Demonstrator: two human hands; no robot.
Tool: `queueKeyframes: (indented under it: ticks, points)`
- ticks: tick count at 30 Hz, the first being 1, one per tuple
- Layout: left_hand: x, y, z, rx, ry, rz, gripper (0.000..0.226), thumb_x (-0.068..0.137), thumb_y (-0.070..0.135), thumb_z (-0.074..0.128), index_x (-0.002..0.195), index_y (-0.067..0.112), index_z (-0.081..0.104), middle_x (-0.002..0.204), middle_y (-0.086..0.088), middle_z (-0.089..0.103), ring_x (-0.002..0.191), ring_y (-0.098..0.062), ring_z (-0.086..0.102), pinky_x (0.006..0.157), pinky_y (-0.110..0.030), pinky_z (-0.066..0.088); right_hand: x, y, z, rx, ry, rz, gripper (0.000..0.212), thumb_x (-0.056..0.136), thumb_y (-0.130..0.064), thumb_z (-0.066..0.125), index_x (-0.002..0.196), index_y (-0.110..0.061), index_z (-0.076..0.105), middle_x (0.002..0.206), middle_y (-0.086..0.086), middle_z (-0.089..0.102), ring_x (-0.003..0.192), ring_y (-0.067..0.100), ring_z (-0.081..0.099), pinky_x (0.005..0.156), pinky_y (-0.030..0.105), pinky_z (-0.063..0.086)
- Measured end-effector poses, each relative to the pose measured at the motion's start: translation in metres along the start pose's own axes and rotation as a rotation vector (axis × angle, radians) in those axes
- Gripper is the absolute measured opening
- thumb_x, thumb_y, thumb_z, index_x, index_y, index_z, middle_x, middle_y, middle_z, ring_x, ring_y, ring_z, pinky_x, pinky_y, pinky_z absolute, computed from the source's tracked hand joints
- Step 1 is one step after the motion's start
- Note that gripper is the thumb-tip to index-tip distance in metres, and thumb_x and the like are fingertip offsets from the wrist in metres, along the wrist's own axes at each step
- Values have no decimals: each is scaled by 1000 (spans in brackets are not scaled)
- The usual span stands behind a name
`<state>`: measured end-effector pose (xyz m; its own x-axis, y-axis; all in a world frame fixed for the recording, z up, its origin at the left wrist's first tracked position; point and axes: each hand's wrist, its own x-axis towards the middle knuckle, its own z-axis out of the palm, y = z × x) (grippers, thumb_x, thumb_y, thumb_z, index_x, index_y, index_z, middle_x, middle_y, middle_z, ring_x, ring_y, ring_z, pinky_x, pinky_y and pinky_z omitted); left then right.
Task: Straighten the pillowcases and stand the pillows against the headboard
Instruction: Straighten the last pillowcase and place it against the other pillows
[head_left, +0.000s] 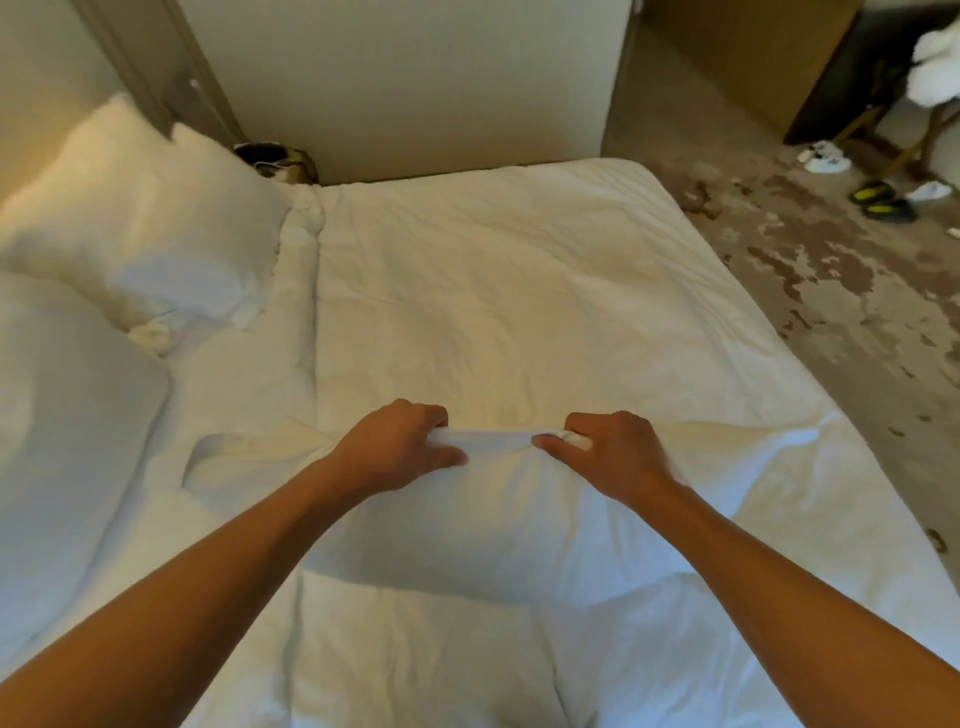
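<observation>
A white pillow (467, 530) lies across the bed in front of me, its case bunched along the far edge. My left hand (400, 447) grips that bunched edge on the left. My right hand (608, 452) grips the same edge on the right, fingers curled into the fabric. Two more white pillows sit at the left: one (140, 228) propped at the far left corner, another (62, 415) nearer me at the left edge. The headboard is not in view.
A white duvet (519, 286) covers the bed. A pale wall (415, 78) runs behind the bed's far side. Patterned carpet (831, 270) lies to the right, with shoes (880, 200) and a stand holding white cloth (935, 57). A dark bag (275, 158) sits by the far corner.
</observation>
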<state>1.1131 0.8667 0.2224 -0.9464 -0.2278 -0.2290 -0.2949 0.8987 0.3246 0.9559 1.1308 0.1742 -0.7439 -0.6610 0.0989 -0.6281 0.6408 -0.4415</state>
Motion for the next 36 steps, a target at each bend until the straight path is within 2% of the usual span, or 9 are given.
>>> queueKeyframes:
  ticks: [3, 8, 12, 16, 21, 25, 30, 33, 36]
  points:
    - [-62, -52, -7, -74, 40, -80, 43, 84, 65, 67, 94, 24, 63, 76, 10, 57, 73, -16, 58, 61, -31, 44, 3, -64, 29, 37, -89, -90, 60, 78, -96, 45, 68, -37, 55, 59, -15, 59, 54, 5, 56, 54, 30, 46]
    - [-157, -135, 11, -177, 92, -236, 42, 86, 62, 67, 102, 23, 60, 76, 7, 56, 74, -19, 57, 63, -34, 45, -3, -164, 88, 5, -264, -250, 52, 79, -97, 39, 71, -48, 56, 76, -42, 56, 56, 0, 53, 53, 26, 38]
    - [-210, -186, 40, -244, 171, -309, 38, 90, 59, 64, 102, 24, 55, 69, 11, 50, 68, -14, 51, 56, -30, 36, -9, -213, 133, -38, -363, -265, 60, 87, -85, 48, 68, -28, 55, 61, -10, 60, 59, 5, 57, 61, 32, 48]
    - [-234, -219, 74, -271, 160, -353, 32, 99, 44, 58, 116, 18, 56, 89, -3, 63, 79, -25, 56, 65, -34, 38, -22, -241, 174, -52, -410, -268, 49, 100, -58, 54, 67, -21, 53, 62, -4, 57, 63, 19, 58, 61, 37, 47]
    - [-241, -234, 99, -291, 137, -320, 22, 102, 29, 50, 116, 15, 60, 108, -9, 69, 95, -30, 64, 78, -39, 50, -40, -251, 200, -173, -331, -217, 38, 104, -44, 55, 82, -16, 68, 78, 1, 63, 75, 25, 62, 63, 36, 47]
    - [-240, -245, 88, -243, 185, -309, 18, 101, 24, 49, 102, 12, 63, 99, -6, 65, 89, -27, 62, 74, -39, 49, -43, -247, 191, -195, -179, -171, 20, 100, -31, 66, 99, -15, 79, 91, 5, 65, 85, 28, 60, 67, 36, 47]
    - [-239, -258, 68, -173, 223, -316, 16, 99, 21, 52, 96, 13, 65, 94, -3, 63, 88, -23, 57, 74, -39, 51, -34, -248, 185, -199, -57, -114, 17, 96, -29, 72, 98, -14, 79, 103, 3, 70, 92, 25, 61, 72, 30, 42]
    - [-236, -265, 60, -126, 249, -354, 16, 100, 21, 53, 93, 15, 66, 92, -1, 65, 88, -21, 58, 73, -38, 53, -25, -249, 186, -63, -77, -52, 22, 101, -31, 65, 105, -14, 79, 102, 5, 75, 88, 27, 70, 78, 34, 52]
    - [-231, -266, 55, -64, 263, -388, 16, 101, 26, 55, 95, 16, 67, 93, 0, 65, 93, -20, 56, 72, -37, 54, -11, -246, 188, 20, -123, -61, 24, 104, -28, 61, 95, -13, 77, 81, 4, 74, 80, 28, 70, 100, 45, 53]
